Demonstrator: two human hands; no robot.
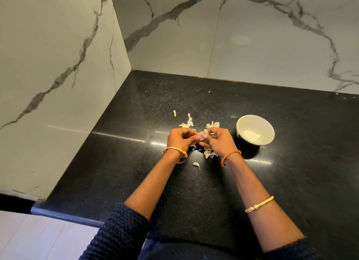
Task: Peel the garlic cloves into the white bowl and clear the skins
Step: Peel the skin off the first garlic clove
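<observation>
Pinching garlic clove (202,137) between both hands (181,138) (217,141); white bowl (255,130) holds peeled cloves (251,135).

Your hands (200,140) meet mid-counter (291,182); bowl (255,129) just to their right, skins (188,122) behind, loose clove (196,164) before.

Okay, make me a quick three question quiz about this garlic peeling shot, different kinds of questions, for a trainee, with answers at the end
1. True or false: the bowl sits on the right hand's side.
2. What do both hands pinch between them? A) a knife B) a clove C) a spoon
3. Fill in: loose skins lie on the black ____.

Key: 1 true. 2 B; the left hand and right hand hold it together. 3 counter.
</observation>
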